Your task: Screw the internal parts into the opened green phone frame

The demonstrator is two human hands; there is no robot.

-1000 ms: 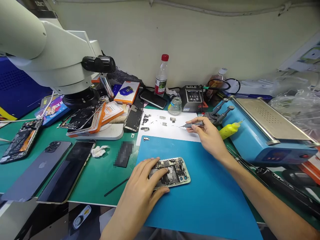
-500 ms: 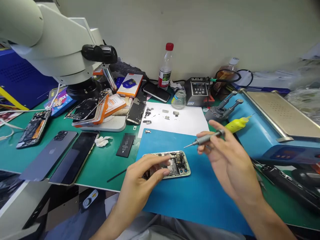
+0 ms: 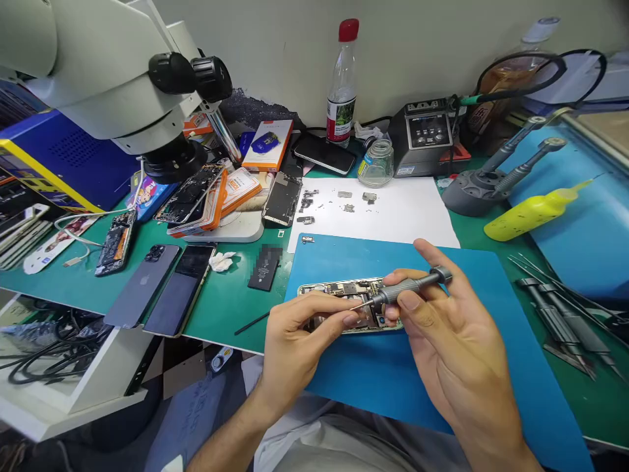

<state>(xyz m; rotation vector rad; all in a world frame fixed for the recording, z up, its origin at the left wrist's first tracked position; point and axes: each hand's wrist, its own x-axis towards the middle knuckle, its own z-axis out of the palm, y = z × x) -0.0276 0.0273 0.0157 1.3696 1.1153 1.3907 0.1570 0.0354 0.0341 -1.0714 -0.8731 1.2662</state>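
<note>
My right hand (image 3: 455, 334) grips a grey precision screwdriver (image 3: 410, 287), its cap end near the raised index finger and its thin shaft pointing left. At the screwdriver's tip, the thumb and index finger of my left hand (image 3: 299, 337) are pinched together. Whether a tiny screw is there too I cannot make out. Under both hands an opened phone (image 3: 334, 288), with circuit parts and camera lenses exposed, lies on the blue mat (image 3: 373, 380). My hands cover much of the phone.
White paper (image 3: 413, 219) behind the mat bears small metal parts. A battery (image 3: 265, 267), two phones (image 3: 179, 288), and a black stick (image 3: 251, 322) lie left. A microscope (image 3: 113, 85) overhangs the left. Tweezers and tools (image 3: 565, 328), plus a yellow bottle (image 3: 531, 213), lie right.
The screwdriver in my right hand has come down and left over the phone. My left finger and thumb have closed at its tip. The head view has shifted.
</note>
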